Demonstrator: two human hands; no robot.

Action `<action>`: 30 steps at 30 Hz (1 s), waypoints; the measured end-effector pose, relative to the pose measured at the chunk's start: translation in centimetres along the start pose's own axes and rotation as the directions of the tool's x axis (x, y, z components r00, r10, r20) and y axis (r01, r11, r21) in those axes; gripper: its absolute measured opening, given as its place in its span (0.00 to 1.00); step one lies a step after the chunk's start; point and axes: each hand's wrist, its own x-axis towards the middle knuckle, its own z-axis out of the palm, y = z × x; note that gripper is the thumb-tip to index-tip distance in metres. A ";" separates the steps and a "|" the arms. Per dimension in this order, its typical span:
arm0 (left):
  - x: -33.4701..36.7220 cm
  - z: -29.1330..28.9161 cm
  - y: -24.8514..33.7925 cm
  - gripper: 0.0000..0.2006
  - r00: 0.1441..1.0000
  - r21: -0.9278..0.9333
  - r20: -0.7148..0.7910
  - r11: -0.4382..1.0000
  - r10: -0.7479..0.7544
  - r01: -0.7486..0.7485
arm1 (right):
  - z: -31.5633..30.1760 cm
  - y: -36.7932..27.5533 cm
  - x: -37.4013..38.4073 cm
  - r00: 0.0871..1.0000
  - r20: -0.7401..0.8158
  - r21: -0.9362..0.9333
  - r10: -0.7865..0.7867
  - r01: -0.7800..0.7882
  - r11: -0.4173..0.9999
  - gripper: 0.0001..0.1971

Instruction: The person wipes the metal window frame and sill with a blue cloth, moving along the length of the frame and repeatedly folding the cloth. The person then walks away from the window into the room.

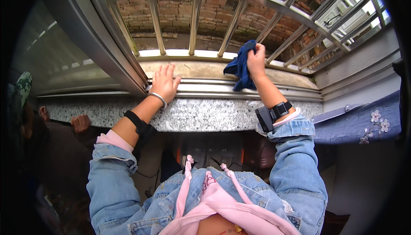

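Note:
My right hand [257, 62] is closed round a dark blue cloth [241, 69]. The cloth hangs bunched over the outer sill and the window track, close to the metal bars. My left hand [164, 82] lies with its fingers stretched out across the silver window track [209, 90], its fingertips reaching the outer concrete sill [201, 69]. Nothing is in the left hand. Below the track runs a speckled grey stone sill [201, 114], over which both my forearms pass.
Metal security bars [195, 25] stand just beyond the sill, with a brick wall [175, 14] behind them. A sliding window frame [102, 42] rises at the left. A blue flowered curtain [364, 119] hangs at the right. Another person's hand [80, 124] rests near the stone sill's left end.

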 end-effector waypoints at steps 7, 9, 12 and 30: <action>0.1 -0.4 0.7 0.24 0.993 0.118 0.058 0.987 0.105 -0.112 | 4.2 -5.4 7.5 0.900 0.210 -0.602 -0.382 0.427 0.675 0.13; 0.1 -0.5 0.7 0.24 0.994 0.083 0.056 0.991 0.097 -0.102 | 4.2 -6.8 10.8 0.923 0.116 -0.687 -0.366 0.341 0.641 0.13; 0.0 -0.6 0.7 0.25 0.996 0.043 0.049 0.996 0.077 -0.079 | 4.0 -8.7 16.3 0.954 -0.066 -0.765 -0.292 0.140 0.629 0.16; 0.0 -0.2 0.8 0.26 0.998 0.016 -0.022 0.998 0.059 -0.059 | 5.9 -5.2 16.1 0.998 0.005 -0.715 -0.062 0.047 0.697 0.21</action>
